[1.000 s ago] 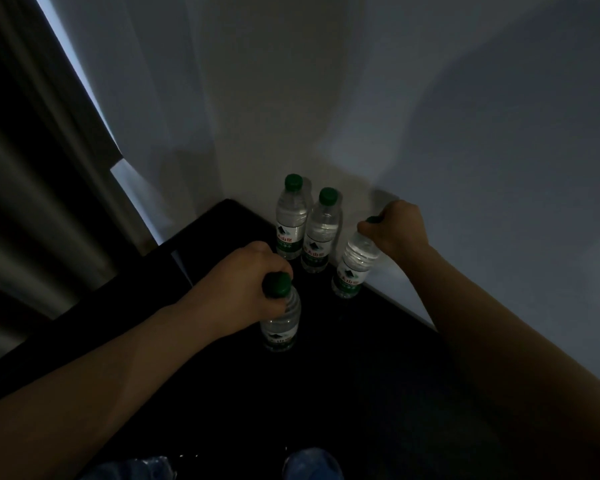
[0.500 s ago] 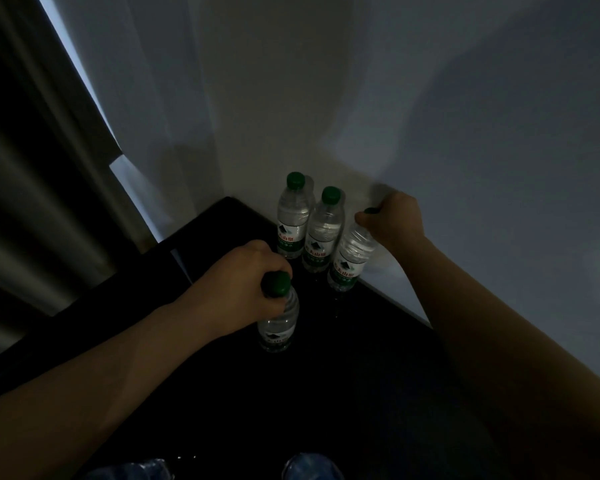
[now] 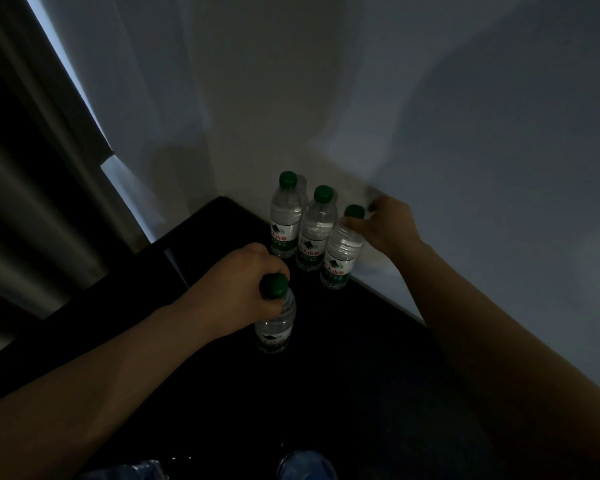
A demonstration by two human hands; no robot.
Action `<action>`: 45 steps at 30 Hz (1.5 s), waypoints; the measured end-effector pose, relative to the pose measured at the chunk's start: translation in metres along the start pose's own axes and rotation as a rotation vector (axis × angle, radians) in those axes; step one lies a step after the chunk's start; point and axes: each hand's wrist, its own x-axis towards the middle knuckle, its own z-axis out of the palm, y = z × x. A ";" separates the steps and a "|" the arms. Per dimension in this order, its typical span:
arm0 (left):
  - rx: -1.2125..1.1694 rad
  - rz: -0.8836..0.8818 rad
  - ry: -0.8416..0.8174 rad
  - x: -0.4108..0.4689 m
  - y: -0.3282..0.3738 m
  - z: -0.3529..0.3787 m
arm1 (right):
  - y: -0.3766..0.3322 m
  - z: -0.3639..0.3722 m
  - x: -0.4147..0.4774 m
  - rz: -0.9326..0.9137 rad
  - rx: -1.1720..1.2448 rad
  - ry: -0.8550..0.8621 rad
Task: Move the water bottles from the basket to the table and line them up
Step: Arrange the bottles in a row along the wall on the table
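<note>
- Right hand (image 3: pixel 388 225) is setting the third bottle (image 3: pixel 340 252) into the row at frame centre, fingers grasping its neck below the green cap, touching the second bottle (image 3: pixel 315 230); first bottle (image 3: pixel 285 216) is standing behind.
- Left hand (image 3: pixel 239 289) is clenching the fourth bottle (image 3: pixel 274 323), lower centre, on the dark table (image 3: pixel 361 358) (apart from the row).
- Next, likely: releasing the third, sliding the fourth into line.
- Basket: not discernible.
</note>
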 end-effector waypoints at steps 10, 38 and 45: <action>0.032 0.104 -0.049 0.026 0.014 0.016 | 0.061 -0.027 -0.087 0.074 0.013 -0.093; 0.215 0.370 -0.223 0.160 0.097 0.074 | 0.158 -0.024 -0.163 0.260 0.106 -0.126; 0.221 0.354 -0.229 0.176 0.092 0.077 | 0.160 -0.022 -0.159 0.249 0.126 -0.120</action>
